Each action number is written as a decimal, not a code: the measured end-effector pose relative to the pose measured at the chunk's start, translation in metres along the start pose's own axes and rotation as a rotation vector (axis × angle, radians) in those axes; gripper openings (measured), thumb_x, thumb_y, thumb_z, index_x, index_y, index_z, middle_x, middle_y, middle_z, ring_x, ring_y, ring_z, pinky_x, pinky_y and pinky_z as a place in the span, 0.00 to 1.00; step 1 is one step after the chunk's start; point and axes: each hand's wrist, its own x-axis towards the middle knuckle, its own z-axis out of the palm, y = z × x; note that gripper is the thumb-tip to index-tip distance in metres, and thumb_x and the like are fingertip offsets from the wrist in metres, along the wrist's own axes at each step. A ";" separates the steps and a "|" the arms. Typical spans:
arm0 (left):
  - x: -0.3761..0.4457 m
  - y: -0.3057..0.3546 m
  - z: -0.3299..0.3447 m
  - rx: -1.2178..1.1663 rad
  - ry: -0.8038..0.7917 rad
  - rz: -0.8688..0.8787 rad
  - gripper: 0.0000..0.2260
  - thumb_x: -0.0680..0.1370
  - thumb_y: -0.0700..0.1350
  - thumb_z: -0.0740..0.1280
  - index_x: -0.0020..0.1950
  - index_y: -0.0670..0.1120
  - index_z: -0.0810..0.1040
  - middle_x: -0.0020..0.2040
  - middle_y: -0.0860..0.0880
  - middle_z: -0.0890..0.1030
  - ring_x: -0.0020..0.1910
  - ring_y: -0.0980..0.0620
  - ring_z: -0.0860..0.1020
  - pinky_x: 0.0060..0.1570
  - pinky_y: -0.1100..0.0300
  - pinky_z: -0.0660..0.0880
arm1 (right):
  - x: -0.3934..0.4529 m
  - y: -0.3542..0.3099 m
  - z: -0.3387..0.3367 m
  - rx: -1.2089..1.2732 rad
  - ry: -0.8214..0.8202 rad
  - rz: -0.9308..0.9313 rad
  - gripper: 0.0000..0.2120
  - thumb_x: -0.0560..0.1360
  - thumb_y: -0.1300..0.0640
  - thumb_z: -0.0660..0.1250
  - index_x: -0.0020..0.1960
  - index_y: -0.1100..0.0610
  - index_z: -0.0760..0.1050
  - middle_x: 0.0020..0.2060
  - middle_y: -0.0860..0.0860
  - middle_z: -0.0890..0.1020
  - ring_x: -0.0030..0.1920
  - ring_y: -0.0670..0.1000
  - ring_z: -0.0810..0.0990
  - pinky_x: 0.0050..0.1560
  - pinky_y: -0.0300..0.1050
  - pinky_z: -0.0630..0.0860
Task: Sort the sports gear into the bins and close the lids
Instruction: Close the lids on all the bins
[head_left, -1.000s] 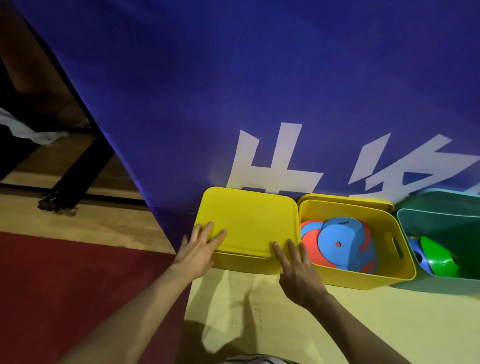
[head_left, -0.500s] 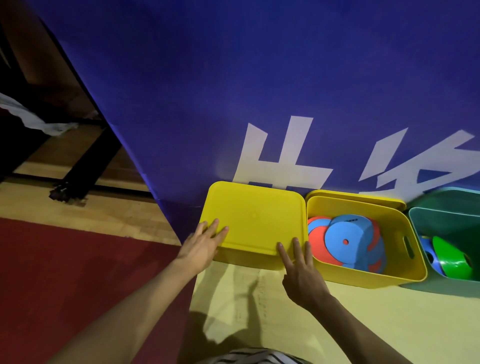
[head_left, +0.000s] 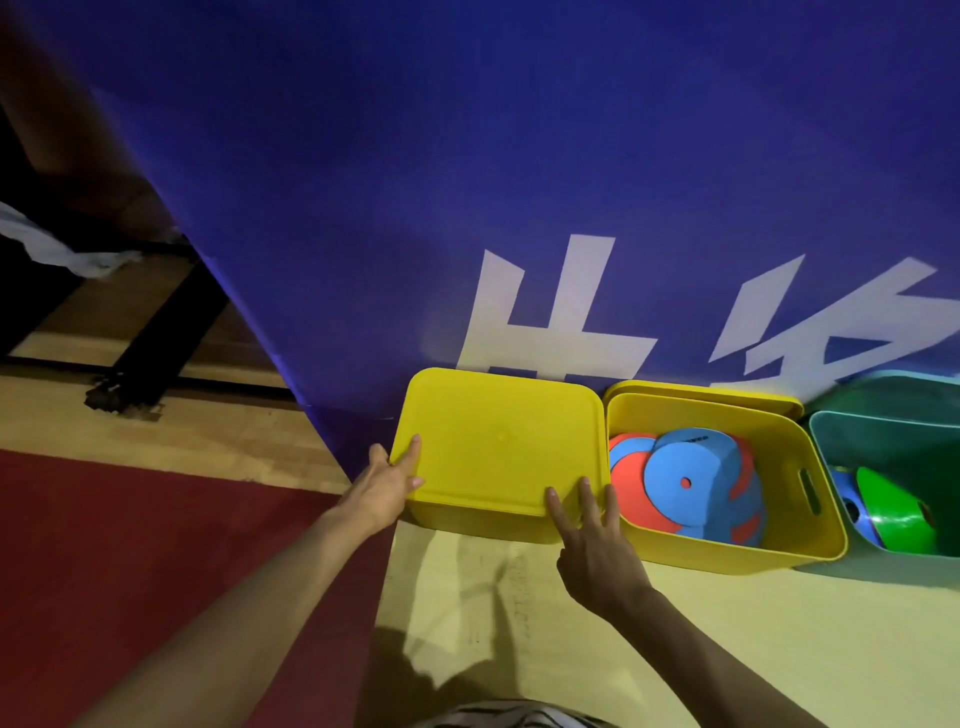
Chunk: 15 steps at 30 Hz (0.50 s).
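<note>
The lid (head_left: 498, 447) is now seated on the left yellow bin (head_left: 483, 522), at the banner's foot. Left hand (head_left: 382, 491) and right hand (head_left: 597, 545), fingers straight, remain pressed on its front corners. The neighbouring bin (head_left: 727, 545) stays uncovered.

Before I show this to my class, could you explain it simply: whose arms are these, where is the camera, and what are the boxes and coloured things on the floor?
There is no machine: a person wears the camera on their head, looking down at their own arms. The left hand and right hand press straight fingers on the lid of a closed yellow bin; neither grips anything. Beside it, an open yellow bin holds blue and orange discs. A green bin holds a green piece. All stand on a gym floor against a blue banner.
</note>
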 end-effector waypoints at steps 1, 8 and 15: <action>-0.001 -0.003 0.001 -0.020 -0.007 -0.006 0.30 0.87 0.51 0.57 0.84 0.59 0.44 0.57 0.44 0.60 0.51 0.45 0.73 0.64 0.48 0.74 | -0.001 0.000 0.000 0.005 -0.002 0.001 0.40 0.82 0.51 0.59 0.83 0.46 0.35 0.82 0.61 0.40 0.78 0.75 0.39 0.70 0.64 0.71; -0.018 -0.014 0.007 0.048 0.004 0.028 0.31 0.87 0.54 0.55 0.84 0.57 0.40 0.54 0.45 0.61 0.48 0.46 0.70 0.62 0.51 0.73 | -0.002 -0.001 0.006 0.027 -0.016 -0.036 0.41 0.80 0.52 0.58 0.82 0.47 0.33 0.81 0.61 0.36 0.78 0.75 0.36 0.69 0.65 0.73; -0.022 -0.002 0.000 0.224 0.066 0.054 0.31 0.86 0.56 0.58 0.84 0.48 0.48 0.66 0.40 0.58 0.67 0.39 0.64 0.67 0.45 0.70 | 0.003 -0.004 -0.009 -0.017 -0.040 -0.023 0.37 0.80 0.46 0.59 0.83 0.46 0.43 0.81 0.63 0.50 0.77 0.76 0.51 0.72 0.68 0.67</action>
